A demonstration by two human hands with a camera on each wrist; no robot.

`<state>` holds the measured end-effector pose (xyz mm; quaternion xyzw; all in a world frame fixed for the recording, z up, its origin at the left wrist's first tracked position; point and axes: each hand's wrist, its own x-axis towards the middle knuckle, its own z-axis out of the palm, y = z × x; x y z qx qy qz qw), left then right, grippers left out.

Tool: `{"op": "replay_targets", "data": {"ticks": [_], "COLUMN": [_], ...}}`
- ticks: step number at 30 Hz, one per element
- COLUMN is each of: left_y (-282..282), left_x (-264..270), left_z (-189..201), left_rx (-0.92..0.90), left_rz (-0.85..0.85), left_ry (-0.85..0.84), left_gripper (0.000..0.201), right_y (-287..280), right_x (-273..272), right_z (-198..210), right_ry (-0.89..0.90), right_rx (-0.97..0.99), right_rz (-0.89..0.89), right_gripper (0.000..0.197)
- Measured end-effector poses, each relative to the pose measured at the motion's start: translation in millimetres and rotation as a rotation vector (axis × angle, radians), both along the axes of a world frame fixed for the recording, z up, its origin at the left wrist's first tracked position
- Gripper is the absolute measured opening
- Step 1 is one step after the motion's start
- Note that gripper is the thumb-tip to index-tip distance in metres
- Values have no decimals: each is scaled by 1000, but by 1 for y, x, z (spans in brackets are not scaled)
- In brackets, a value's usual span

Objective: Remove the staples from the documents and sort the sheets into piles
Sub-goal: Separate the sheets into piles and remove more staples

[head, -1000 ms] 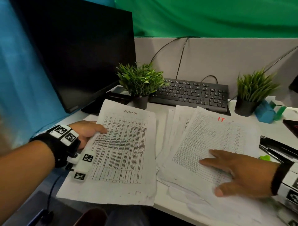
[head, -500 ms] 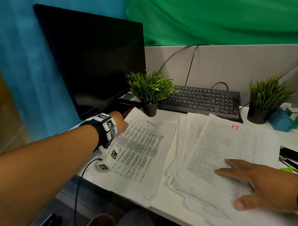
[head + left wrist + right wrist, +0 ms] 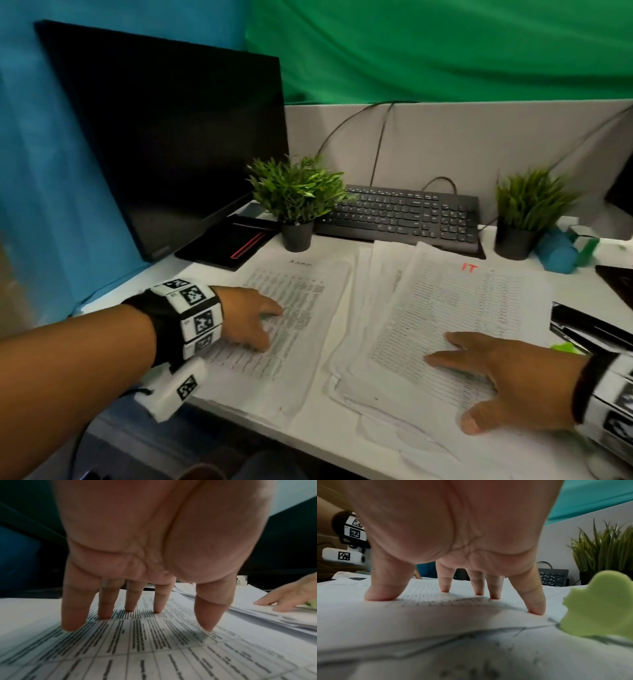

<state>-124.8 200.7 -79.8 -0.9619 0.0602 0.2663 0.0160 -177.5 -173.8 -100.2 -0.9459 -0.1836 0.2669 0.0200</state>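
Two piles of printed sheets lie on the white desk [image 3: 579, 291]. The left pile, headed "Admin" [image 3: 301, 308], has my left hand [image 3: 253, 318] on it, fingers straight and spread, tips pressing the table of text [image 3: 154, 635]. The right pile, headed "IT" in red [image 3: 455, 308], is thicker and fanned out. My right hand [image 3: 493, 377] lies flat on it, all fingertips [image 3: 537, 609] touching the top sheet [image 3: 436, 615]. Neither hand holds anything. No staple shows in any view.
A black monitor [image 3: 171, 137] stands at the back left, a keyboard [image 3: 400, 212] behind the piles, and two potted plants [image 3: 298, 195] [image 3: 527, 205] flank it. A black stapler [image 3: 589, 329] and a light green object [image 3: 599, 604] lie by my right wrist. The desk's front edge is close.
My left hand went from the Admin pile's left edge up toward the monitor, then came back down flat on the sheet. The right hand stayed on the IT pile.
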Motion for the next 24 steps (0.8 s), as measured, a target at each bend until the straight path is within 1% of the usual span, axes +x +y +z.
{"op": "replay_targets", "data": {"ticks": [1,2,4,5,7,8,9,10,12,13,15,17,18,19,20,21,22,24], "left_y": [0,-3,-18,-29,-58,-75,-93,-111,-146,-161,-186,-203,-209,-213,-215,-218,-218,-215], "left_x": [1,2,4,5,7,8,9,12,18,21,24,23,23,22,23,24,27,33], "left_z": [2,6,17,26,43,48,50,49,40,34,20,7,0,-4,-8,-9,-9,-10], "left_rx": [2,26,97,117,78,34,-13,-41,-82,-102,-133,-118,-89,-56,-32,-22,-21,-27], "left_rz": [-1,-6,-22,-38,-88,-114,-143,-170,-201,-198,-159,-110,-110,-119,-125,-124,-116,-98], "left_ry": [11,13,-47,-111,-236,-277,-303,-313,-273,-232,-182,-187,-189,-192,-197,-199,-200,-202], "left_gripper": [80,78,70,64,49,42,37,33,33,34,36,35,37,43,47,47,46,46], "right_y": [1,1,-4,-9,-28,-39,-50,-61,-76,-80,-85,-87,-88,-91,-94,-98,-103,-112], "right_x": [-2,-4,-7,-7,-2,1,2,4,4,3,0,0,2,4,5,6,7,5], "right_z": [2,3,9,17,37,47,56,60,58,51,32,14,8,5,4,7,11,21], "right_ry": [-11,-15,-48,-96,-270,-347,-402,-424,-347,-279,-191,-216,-247,-270,-270,-248,-201,-20], "right_rx": [-2,6,53,85,137,125,63,-47,-273,-324,-284,-224,-219,-205,-158,-53,137,712], "right_rz": [-9,-19,-35,-44,-105,-168,-234,-287,-345,-355,-371,-379,-379,-391,-428,-506,-628,-928], "right_gripper": [103,101,93,90,78,68,58,51,49,52,56,53,49,45,40,36,33,25]}}
